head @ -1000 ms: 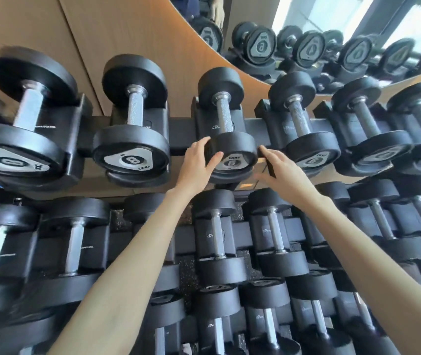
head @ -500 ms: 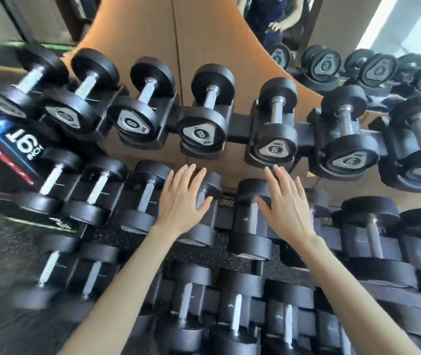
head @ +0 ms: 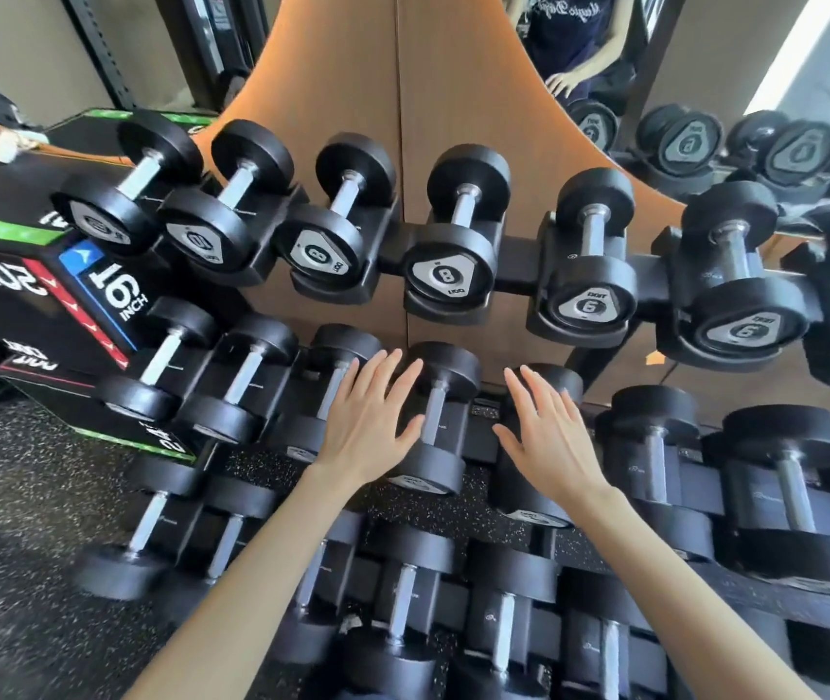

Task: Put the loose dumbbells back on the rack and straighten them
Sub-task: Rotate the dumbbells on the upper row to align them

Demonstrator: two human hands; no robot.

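Both hands (head: 367, 426) (head: 549, 442), fingers spread, over a middle-row dumbbell (head: 435, 421), handle front-to-back.

Bright daylight, wide-angle distortion, blurred edges

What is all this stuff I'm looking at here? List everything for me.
Top-row dumbbells: seven or so, black with silver number plates, in cradles on the upper tier.
Middle-row dumbbells: about seven, black, on the tier under the hands.
Bottom-row dumbbells: several, black, lowest tier, partly cut off.
Rack: one, black, three tiers.
Box: one, black with green, red and blue marks, left of the rack.
Wall panel: brown wood, behind the rack.
Mirror: top right, reflecting dumbbells and the person.
Floor: dark speckled, lower left.
Left hand: open, fingers spread, over the middle row.
Right hand: open, fingers spread, over the middle row.
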